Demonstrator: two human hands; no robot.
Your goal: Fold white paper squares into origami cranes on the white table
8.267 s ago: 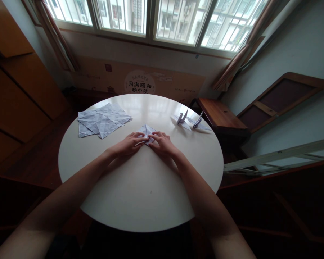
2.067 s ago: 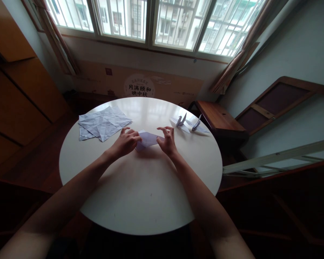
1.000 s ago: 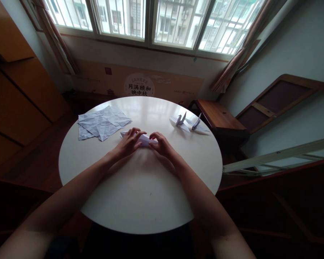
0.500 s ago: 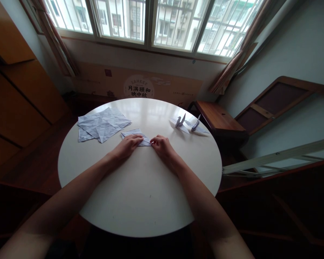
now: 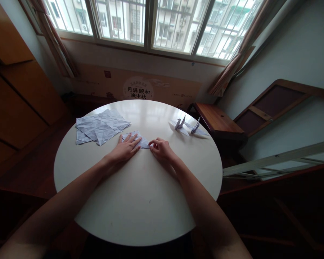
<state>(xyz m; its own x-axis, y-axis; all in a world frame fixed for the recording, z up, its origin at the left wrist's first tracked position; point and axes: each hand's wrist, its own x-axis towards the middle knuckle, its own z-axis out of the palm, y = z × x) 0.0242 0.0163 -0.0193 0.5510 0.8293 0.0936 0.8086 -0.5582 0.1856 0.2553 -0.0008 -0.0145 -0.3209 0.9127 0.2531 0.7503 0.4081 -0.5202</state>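
Observation:
A small folded sheet of paper (image 5: 143, 143) lies flat on the white round table (image 5: 135, 201). My left hand (image 5: 127, 146) rests on its left part, palm down with the fingers spread. At the sheet's right corner my right hand (image 5: 160, 146) is closed, thumb and forefinger pinching the tip. Left of my hands lies a pile of creased paper sheets (image 5: 102, 124). Two folded paper cranes, one nearer (image 5: 179, 126) and one farther right (image 5: 196, 127), stand on the table's right side.
Beyond the right edge of the table stands a wooden stool-like bench (image 5: 218, 118). A printed cardboard panel (image 5: 97, 81) leans below the barred window (image 5: 135, 21). An orange cabinet (image 5: 13, 104) is on the left, and a wooden frame (image 5: 272, 104) on the right.
My left hand has flattened and spread its fingers over the folded paper, where before its fingers were gathered at the near edge. My right hand stays pinched at the right corner.

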